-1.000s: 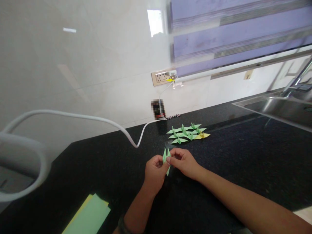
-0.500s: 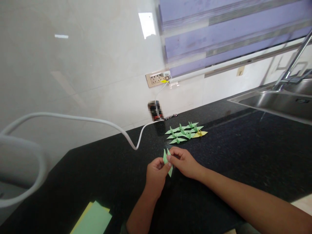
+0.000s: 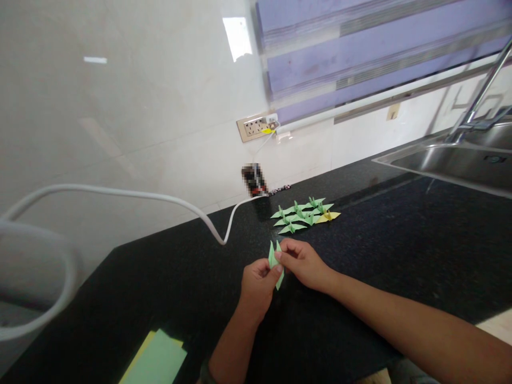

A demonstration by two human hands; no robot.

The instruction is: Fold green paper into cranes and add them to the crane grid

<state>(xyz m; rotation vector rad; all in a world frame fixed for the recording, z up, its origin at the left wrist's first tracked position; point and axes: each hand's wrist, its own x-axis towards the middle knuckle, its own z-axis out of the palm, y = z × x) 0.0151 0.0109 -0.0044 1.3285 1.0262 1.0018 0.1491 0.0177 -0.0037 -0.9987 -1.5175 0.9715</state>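
Note:
A narrow piece of folded green paper [image 3: 273, 261] with two pointed tips at its upper end is held above the dark counter. My left hand [image 3: 258, 280] pinches it from the left, thumb across its lower part. From the right, my right hand [image 3: 301, 262] grips its upper part between thumb and fingers. The fingertips behind the paper are hidden. Just beyond my hands stand several green paper cranes [image 3: 296, 214] in a close group, with one yellow paper crane [image 3: 328, 216] at their right end.
Green and yellow paper sheets [image 3: 158, 357] lie at the lower left of the black counter [image 3: 192, 288]. A white cable [image 3: 160, 197] loops along the left to a pixelated object [image 3: 254, 180] against the wall. A steel sink [image 3: 448, 160] with a faucet is at the right.
Both hands keep their hold on the folded green paper, with only slight finger movement. The whole view has shifted a little.

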